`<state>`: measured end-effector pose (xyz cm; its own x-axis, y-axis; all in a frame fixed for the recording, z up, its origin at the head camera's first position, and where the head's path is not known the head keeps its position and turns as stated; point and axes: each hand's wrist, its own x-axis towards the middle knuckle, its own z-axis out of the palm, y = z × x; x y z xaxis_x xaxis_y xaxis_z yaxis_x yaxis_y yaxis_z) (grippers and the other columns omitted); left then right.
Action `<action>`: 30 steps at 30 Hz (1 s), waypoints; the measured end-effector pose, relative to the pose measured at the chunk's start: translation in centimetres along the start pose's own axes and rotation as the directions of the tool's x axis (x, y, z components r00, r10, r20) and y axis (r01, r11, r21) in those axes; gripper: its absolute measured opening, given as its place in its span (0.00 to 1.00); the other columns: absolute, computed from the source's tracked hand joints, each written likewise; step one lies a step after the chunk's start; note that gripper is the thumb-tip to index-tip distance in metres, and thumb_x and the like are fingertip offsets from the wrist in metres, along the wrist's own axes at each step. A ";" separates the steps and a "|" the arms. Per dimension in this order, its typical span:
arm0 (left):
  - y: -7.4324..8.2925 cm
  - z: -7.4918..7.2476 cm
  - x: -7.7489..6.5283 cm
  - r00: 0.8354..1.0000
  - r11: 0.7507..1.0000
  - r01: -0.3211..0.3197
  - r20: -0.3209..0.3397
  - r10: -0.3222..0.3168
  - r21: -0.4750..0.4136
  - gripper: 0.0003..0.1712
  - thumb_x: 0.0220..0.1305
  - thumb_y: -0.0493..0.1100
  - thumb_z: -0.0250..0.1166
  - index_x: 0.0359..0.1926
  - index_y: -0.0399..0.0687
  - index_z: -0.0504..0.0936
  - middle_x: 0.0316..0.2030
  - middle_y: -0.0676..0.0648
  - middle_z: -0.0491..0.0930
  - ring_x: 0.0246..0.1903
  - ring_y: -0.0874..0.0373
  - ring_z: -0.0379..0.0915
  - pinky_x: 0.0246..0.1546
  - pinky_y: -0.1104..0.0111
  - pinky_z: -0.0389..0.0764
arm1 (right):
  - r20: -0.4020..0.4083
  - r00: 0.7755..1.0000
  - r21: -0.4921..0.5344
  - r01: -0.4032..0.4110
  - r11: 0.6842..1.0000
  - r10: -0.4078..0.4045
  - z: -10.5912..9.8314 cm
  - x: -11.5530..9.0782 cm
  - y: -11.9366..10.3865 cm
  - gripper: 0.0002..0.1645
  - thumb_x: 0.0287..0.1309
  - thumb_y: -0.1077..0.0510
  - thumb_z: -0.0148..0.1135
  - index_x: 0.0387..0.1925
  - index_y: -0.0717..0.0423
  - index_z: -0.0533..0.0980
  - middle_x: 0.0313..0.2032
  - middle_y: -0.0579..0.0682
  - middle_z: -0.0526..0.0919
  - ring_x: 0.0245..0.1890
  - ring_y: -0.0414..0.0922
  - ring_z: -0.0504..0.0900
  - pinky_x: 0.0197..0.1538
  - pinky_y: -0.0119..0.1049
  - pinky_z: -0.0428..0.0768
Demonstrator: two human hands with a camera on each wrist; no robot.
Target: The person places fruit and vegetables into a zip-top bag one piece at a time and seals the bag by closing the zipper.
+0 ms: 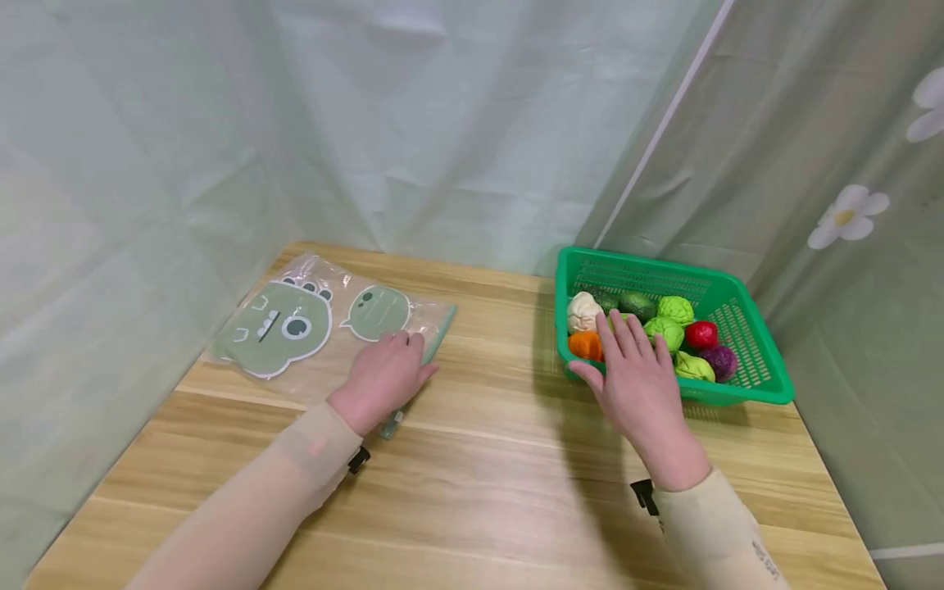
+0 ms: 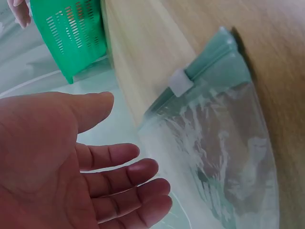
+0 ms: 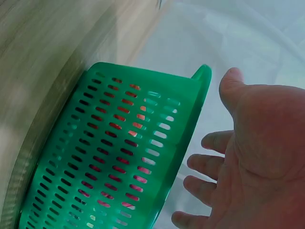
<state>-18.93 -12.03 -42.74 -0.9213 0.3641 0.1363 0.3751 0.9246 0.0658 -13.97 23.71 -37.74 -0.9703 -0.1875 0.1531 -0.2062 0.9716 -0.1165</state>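
A clear zip bag (image 1: 324, 373) printed with green cartoon figures lies flat on the wooden table at the left. My left hand (image 1: 387, 377) is over its zip end, fingers loosely bent; the left wrist view shows a gap between hand and bag. The bag's white slider (image 2: 180, 82) sits on the green zip strip. On the right, my right hand (image 1: 642, 401) is spread above the near side of a green basket (image 1: 770, 373), holding nothing. Inside are several vegetables: a white one (image 1: 583, 311), an orange one (image 1: 585, 345), green ones (image 1: 674, 309), a red one (image 1: 701, 334) and a purple one (image 1: 720, 362). My hand hides part of them.
The wooden table (image 1: 472, 492) runs between bag and basket. Pale curtains (image 1: 472, 139) hang along its back and both sides, close behind the basket. Black straps (image 1: 358, 460) show at both wrists.
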 end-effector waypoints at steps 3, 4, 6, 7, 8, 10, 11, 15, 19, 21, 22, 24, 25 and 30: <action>-0.1 0.2 0.2 0.998 1.000 0.021 0.053 -0.020 -0.014 0.28 0.79 0.58 0.69 0.48 0.32 0.81 0.31 0.40 0.78 0.31 0.45 0.78 0.26 0.52 0.85 | -0.002 1.000 -0.004 -0.007 1.000 0.007 -0.1 0.0 0.2 0.50 0.84 0.33 0.52 0.88 0.58 0.53 0.86 0.64 0.55 0.86 0.65 0.49 0.83 0.73 0.47; -0.2 0.3 0.2 0.997 0.999 0.026 0.070 -0.025 -0.021 0.28 0.79 0.58 0.69 0.48 0.33 0.81 0.31 0.40 0.78 0.30 0.45 0.78 0.26 0.52 0.85 | 0.000 1.000 -0.006 -0.010 1.000 0.010 -0.1 0.0 0.3 0.50 0.84 0.32 0.52 0.88 0.59 0.53 0.86 0.65 0.55 0.86 0.66 0.49 0.83 0.73 0.47; -0.2 0.5 0.3 0.995 0.999 0.033 0.099 -0.030 -0.032 0.26 0.79 0.57 0.69 0.47 0.34 0.81 0.30 0.41 0.78 0.29 0.46 0.78 0.26 0.51 0.85 | 0.002 1.000 -0.011 -0.014 1.000 0.014 -0.1 0.0 0.4 0.50 0.84 0.32 0.51 0.88 0.59 0.54 0.85 0.65 0.55 0.86 0.66 0.50 0.82 0.73 0.48; -0.2 0.5 0.3 0.993 0.999 0.036 0.111 -0.031 -0.035 0.25 0.79 0.56 0.69 0.46 0.34 0.81 0.29 0.41 0.78 0.28 0.47 0.78 0.26 0.51 0.85 | 0.003 1.000 -0.012 -0.016 1.000 0.016 -0.1 0.0 0.5 0.50 0.84 0.31 0.51 0.88 0.59 0.54 0.85 0.65 0.56 0.85 0.66 0.51 0.82 0.73 0.48; -0.2 0.6 0.3 0.992 0.999 0.038 0.120 -0.034 -0.037 0.25 0.78 0.55 0.70 0.45 0.34 0.80 0.29 0.42 0.78 0.28 0.47 0.78 0.26 0.51 0.85 | 0.006 1.000 -0.011 -0.019 1.000 0.019 -0.1 0.0 0.6 0.50 0.84 0.31 0.51 0.88 0.59 0.54 0.85 0.65 0.56 0.85 0.66 0.51 0.82 0.73 0.48; -0.3 0.7 0.4 0.991 0.999 0.039 0.133 -0.035 -0.034 0.23 0.78 0.54 0.70 0.44 0.35 0.80 0.28 0.42 0.77 0.27 0.47 0.79 0.25 0.51 0.85 | 0.009 1.000 -0.008 -0.023 1.000 0.023 -0.1 0.0 0.8 0.50 0.84 0.31 0.50 0.88 0.59 0.54 0.85 0.65 0.56 0.85 0.67 0.51 0.82 0.73 0.48; -0.3 0.7 0.4 0.990 0.999 0.040 0.137 -0.035 -0.030 0.22 0.78 0.54 0.71 0.44 0.35 0.81 0.28 0.42 0.78 0.27 0.46 0.79 0.25 0.50 0.85 | 0.010 1.000 -0.007 -0.025 1.000 0.026 -0.1 0.0 0.9 0.50 0.84 0.30 0.49 0.87 0.59 0.55 0.85 0.65 0.56 0.85 0.67 0.51 0.82 0.73 0.48; -0.2 0.9 0.7 0.986 0.999 0.045 0.159 -0.042 -0.017 0.20 0.78 0.51 0.71 0.45 0.36 0.82 0.29 0.41 0.80 0.29 0.44 0.82 0.27 0.48 0.86 | 0.009 0.999 -0.007 -0.034 0.999 0.034 -0.1 0.0 1.4 0.50 0.84 0.30 0.49 0.87 0.60 0.55 0.85 0.66 0.57 0.84 0.68 0.53 0.82 0.74 0.49; -0.4 1.0 0.9 0.981 0.998 0.054 0.189 -0.051 -0.014 0.18 0.78 0.50 0.70 0.45 0.36 0.83 0.29 0.41 0.81 0.29 0.45 0.83 0.28 0.48 0.87 | -0.008 0.999 -0.022 -0.033 0.999 0.033 -0.1 0.0 1.7 0.50 0.84 0.31 0.50 0.86 0.61 0.57 0.83 0.67 0.60 0.83 0.69 0.56 0.80 0.75 0.52; -0.4 1.1 1.0 0.978 0.998 0.060 0.202 -0.055 -0.015 0.17 0.78 0.49 0.69 0.44 0.37 0.84 0.28 0.42 0.82 0.29 0.45 0.82 0.28 0.49 0.87 | -0.015 0.999 -0.028 -0.032 0.999 0.031 -0.1 0.0 1.8 0.50 0.84 0.31 0.51 0.86 0.62 0.58 0.83 0.67 0.61 0.82 0.69 0.58 0.80 0.75 0.54; -0.5 1.1 1.0 0.977 0.998 0.060 0.207 -0.055 -0.016 0.15 0.78 0.48 0.68 0.43 0.37 0.84 0.28 0.42 0.82 0.28 0.46 0.82 0.27 0.49 0.87 | -0.018 0.999 -0.030 -0.032 0.999 0.031 -0.1 0.0 1.9 0.49 0.84 0.31 0.51 0.85 0.62 0.58 0.82 0.67 0.62 0.82 0.69 0.58 0.80 0.75 0.55; -0.5 1.1 1.1 0.975 0.998 0.061 0.214 -0.056 -0.014 0.12 0.78 0.45 0.66 0.41 0.38 0.85 0.28 0.43 0.82 0.28 0.46 0.82 0.27 0.50 0.87 | -0.021 0.999 -0.034 -0.034 0.999 0.034 -0.1 0.0 2.0 0.49 0.84 0.32 0.51 0.85 0.63 0.59 0.82 0.68 0.63 0.81 0.70 0.60 0.79 0.76 0.56; -0.6 1.2 1.1 0.974 0.998 0.059 0.218 -0.055 -0.011 0.12 0.78 0.44 0.66 0.40 0.39 0.85 0.27 0.43 0.82 0.27 0.46 0.81 0.26 0.50 0.87 | -0.022 0.999 -0.033 -0.037 0.999 0.036 -0.2 0.0 2.1 0.49 0.84 0.32 0.50 0.85 0.63 0.59 0.81 0.68 0.63 0.81 0.70 0.60 0.79 0.76 0.57; -0.6 1.1 1.3 0.972 0.998 0.054 0.229 -0.048 -0.017 0.09 0.77 0.41 0.63 0.37 0.41 0.84 0.26 0.44 0.81 0.25 0.48 0.79 0.24 0.52 0.86 | -0.039 0.999 -0.049 -0.037 0.998 0.035 -0.2 0.2 2.4 0.48 0.84 0.33 0.52 0.84 0.64 0.61 0.79 0.69 0.67 0.78 0.71 0.65 0.76 0.76 0.62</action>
<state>-20.49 -11.98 -43.72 -0.9372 0.3349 -0.0972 0.3269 0.9408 0.0896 -14.61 26.08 -37.81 -0.9712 -0.1480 0.1868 -0.1640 0.9837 -0.0735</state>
